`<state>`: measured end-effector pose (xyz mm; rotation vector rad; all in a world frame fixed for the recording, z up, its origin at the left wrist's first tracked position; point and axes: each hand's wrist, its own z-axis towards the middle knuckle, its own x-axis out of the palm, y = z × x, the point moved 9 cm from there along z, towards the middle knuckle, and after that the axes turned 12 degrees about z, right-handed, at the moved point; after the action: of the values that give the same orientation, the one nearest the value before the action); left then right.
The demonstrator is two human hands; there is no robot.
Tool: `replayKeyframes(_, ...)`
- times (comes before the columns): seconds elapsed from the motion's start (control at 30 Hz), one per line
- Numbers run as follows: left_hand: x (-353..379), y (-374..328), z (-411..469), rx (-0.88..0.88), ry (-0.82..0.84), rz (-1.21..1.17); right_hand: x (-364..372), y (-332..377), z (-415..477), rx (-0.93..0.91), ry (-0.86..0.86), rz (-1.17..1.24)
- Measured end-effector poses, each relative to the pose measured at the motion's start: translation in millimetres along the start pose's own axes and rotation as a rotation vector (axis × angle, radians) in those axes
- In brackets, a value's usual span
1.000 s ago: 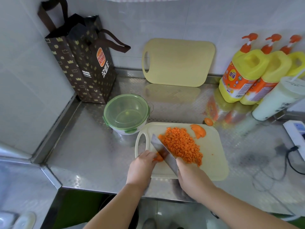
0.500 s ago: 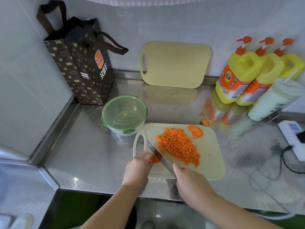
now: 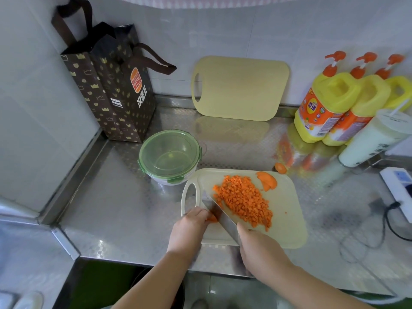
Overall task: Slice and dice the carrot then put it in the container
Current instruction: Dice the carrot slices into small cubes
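Carrot dice [image 3: 243, 201]: heaped mid cutting board [image 3: 287, 221]; most of your cutting looks done.
Carrot stub [image 3: 212, 218]: under your left fingertips, against the knife [image 3: 219, 211]; yet to be diced.
Carrot slices [image 3: 267, 180]: uncut, at the board's far edge.
Container [image 3: 169, 157]: just beyond the board, lidded, nothing inside; transfer not begun.
Left hand [image 3: 189, 228]: fingers curled, pinning the stub.
Right hand [image 3: 260, 248]: wrapped round the knife handle, blade down on the board.

Bright, soft daylight; steel counter [image 3: 124, 197] glares; wide-angle edges warp.

left hand [image 3: 189, 228] pinches carrot piece [image 3: 212, 218] | right hand [image 3: 260, 250] grips knife [image 3: 220, 214]
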<state>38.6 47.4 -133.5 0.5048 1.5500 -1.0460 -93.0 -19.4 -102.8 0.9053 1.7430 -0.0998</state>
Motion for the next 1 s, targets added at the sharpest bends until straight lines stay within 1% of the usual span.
replayKeyframes(0.13, -1, -3, 0, 0.041, -0.063, -0.021, -2, -9, 2, 0.013, -0.012, 0.081)
replayKeyframes(0.27, 1, -6, 5, -0.016, -0.023, -0.076, -10, -21, 5, 0.032, -0.052, 0.047)
replayKeyframes(0.43, 3, -11, 8, -0.033, -0.010, -0.105, -19, -26, 6, 0.021, -0.063, 0.023)
replayKeyframes(0.6, 1, -7, 4, -0.019, -0.038, -0.107, -17, -10, -1, -0.023, -0.074, -0.001)
replayKeyframes(0.73, -11, -7, -1, -0.013, -0.083, -0.123, -13, -10, -2, -0.002, -0.073, -0.018)
replayKeyframes(0.83, -14, -4, -3, -0.013, -0.094, -0.087, -11, -11, -1, 0.021, -0.066, -0.025)
replayKeyframes(0.9, -12, 0, -2, -0.026, -0.067, -0.063, -9, -12, 0, 0.032, -0.060, -0.032)
replayKeyframes(1.0, -7, 2, 2, -0.062, 0.034, -0.102, -8, -8, 0, 0.016, -0.059, -0.036)
